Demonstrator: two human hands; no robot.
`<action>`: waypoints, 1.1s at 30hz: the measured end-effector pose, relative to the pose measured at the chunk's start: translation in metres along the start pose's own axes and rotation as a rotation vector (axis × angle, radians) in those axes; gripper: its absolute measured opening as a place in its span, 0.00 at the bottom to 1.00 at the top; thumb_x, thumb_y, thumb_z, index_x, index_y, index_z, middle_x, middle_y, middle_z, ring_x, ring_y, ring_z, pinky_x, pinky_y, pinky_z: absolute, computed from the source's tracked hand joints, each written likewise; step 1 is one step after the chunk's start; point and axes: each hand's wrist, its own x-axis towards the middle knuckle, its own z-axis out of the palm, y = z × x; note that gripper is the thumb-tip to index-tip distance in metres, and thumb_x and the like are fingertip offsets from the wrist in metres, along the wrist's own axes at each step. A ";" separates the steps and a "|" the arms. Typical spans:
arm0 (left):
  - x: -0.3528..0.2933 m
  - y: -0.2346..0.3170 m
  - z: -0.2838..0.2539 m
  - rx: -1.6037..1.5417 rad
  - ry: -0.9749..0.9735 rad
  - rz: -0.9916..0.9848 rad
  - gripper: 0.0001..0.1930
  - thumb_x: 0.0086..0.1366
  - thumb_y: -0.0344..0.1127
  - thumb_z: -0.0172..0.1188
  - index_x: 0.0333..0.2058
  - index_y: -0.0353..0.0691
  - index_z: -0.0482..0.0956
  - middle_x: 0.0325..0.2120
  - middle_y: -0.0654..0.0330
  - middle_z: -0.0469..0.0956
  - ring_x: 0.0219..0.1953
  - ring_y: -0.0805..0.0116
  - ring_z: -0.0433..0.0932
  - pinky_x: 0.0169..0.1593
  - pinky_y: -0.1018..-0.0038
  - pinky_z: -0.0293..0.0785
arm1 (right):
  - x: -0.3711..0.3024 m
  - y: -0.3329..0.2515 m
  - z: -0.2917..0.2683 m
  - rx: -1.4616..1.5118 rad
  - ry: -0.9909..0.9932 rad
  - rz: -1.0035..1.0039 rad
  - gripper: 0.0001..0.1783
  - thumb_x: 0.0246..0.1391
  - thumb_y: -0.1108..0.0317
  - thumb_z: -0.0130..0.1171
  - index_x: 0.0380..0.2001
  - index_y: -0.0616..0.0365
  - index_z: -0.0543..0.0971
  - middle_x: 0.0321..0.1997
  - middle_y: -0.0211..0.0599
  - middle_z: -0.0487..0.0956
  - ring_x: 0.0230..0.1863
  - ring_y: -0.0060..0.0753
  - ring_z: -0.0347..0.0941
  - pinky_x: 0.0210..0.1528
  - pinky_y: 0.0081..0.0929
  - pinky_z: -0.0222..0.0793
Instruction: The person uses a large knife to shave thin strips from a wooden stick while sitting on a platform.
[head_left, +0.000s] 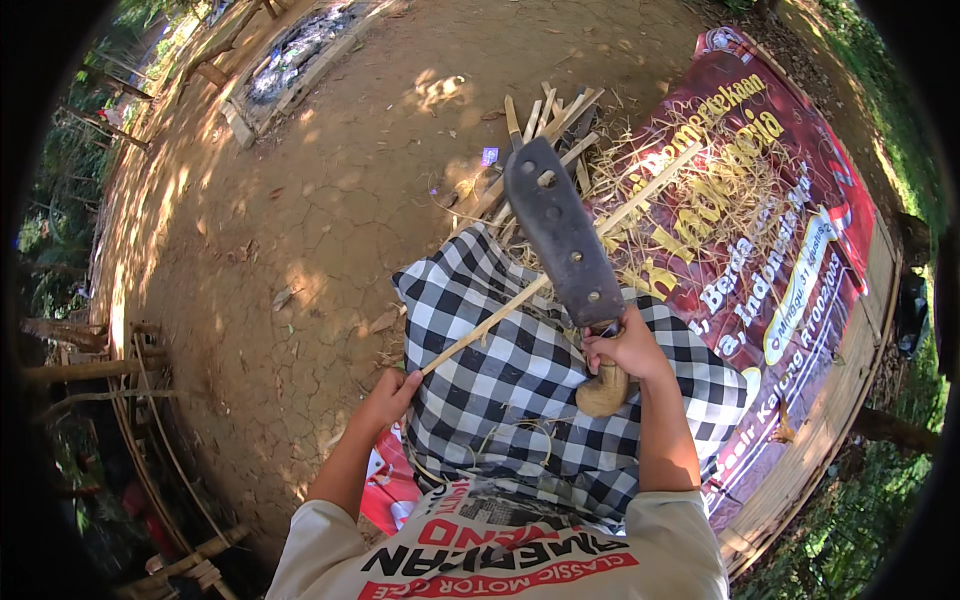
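My right hand (622, 348) is closed round the neck of a machete (562, 225), whose curved wooden handle (604, 391) sticks out below the fingers. Its broad dark blade has several holes and points away from me. Between thumb and fingers my left hand (391, 397) pinches the near end of a long pale bamboo strip (487, 322). The strip runs up to the right and passes under the blade. Both are over a black-and-white checked cloth (470, 390) spread across my lap.
Several split bamboo strips (548, 118) lie in a pile beyond the blade. Thin shavings (690, 220) litter a dark red printed banner (800, 130) on the right, laid over a bamboo platform (850, 390). Cracked bare earth (330, 220) stretches left, with an ash pit (300, 60) far off.
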 end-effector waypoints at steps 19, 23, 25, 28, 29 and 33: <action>-0.001 0.002 0.000 0.034 0.017 0.007 0.28 0.69 0.47 0.49 0.14 0.32 0.66 0.10 0.67 0.59 0.17 0.77 0.58 0.20 0.71 0.56 | -0.015 0.010 -0.003 0.159 0.057 -0.150 0.15 0.41 0.84 0.61 0.33 0.67 0.70 0.22 0.38 0.73 0.19 0.30 0.71 0.23 0.26 0.69; -0.012 0.027 0.009 0.111 0.178 0.040 0.27 0.68 0.45 0.52 0.16 0.27 0.69 0.08 0.56 0.65 0.13 0.69 0.63 0.19 0.67 0.59 | -0.015 0.009 -0.009 0.133 0.167 -0.203 0.15 0.42 0.83 0.62 0.31 0.65 0.67 0.22 0.37 0.71 0.18 0.28 0.70 0.21 0.27 0.69; -0.015 0.016 0.014 0.184 0.273 0.156 0.23 0.66 0.43 0.54 0.18 0.28 0.72 0.11 0.49 0.68 0.14 0.60 0.68 0.21 0.65 0.62 | -0.015 0.009 -0.009 0.038 0.205 -0.195 0.15 0.43 0.83 0.62 0.30 0.65 0.66 0.22 0.36 0.71 0.18 0.27 0.70 0.20 0.27 0.69; -0.019 0.030 0.015 0.335 0.307 0.217 0.19 0.64 0.41 0.56 0.21 0.31 0.74 0.16 0.43 0.71 0.20 0.48 0.73 0.25 0.62 0.66 | -0.017 0.012 -0.008 0.086 0.289 -0.189 0.14 0.43 0.83 0.63 0.30 0.66 0.67 0.23 0.36 0.72 0.17 0.26 0.70 0.20 0.25 0.68; -0.021 0.032 0.015 0.374 0.311 0.221 0.18 0.64 0.42 0.56 0.23 0.31 0.75 0.17 0.44 0.71 0.21 0.47 0.73 0.26 0.62 0.66 | -0.019 0.010 -0.006 0.089 0.288 -0.189 0.14 0.43 0.83 0.63 0.29 0.66 0.67 0.23 0.36 0.72 0.17 0.26 0.70 0.20 0.25 0.68; -0.029 0.039 0.017 0.534 0.395 0.271 0.15 0.64 0.41 0.57 0.27 0.34 0.75 0.18 0.46 0.73 0.24 0.45 0.75 0.27 0.59 0.68 | -0.022 0.004 -0.007 0.081 0.248 -0.183 0.14 0.44 0.83 0.62 0.29 0.66 0.67 0.23 0.36 0.72 0.17 0.26 0.70 0.20 0.25 0.69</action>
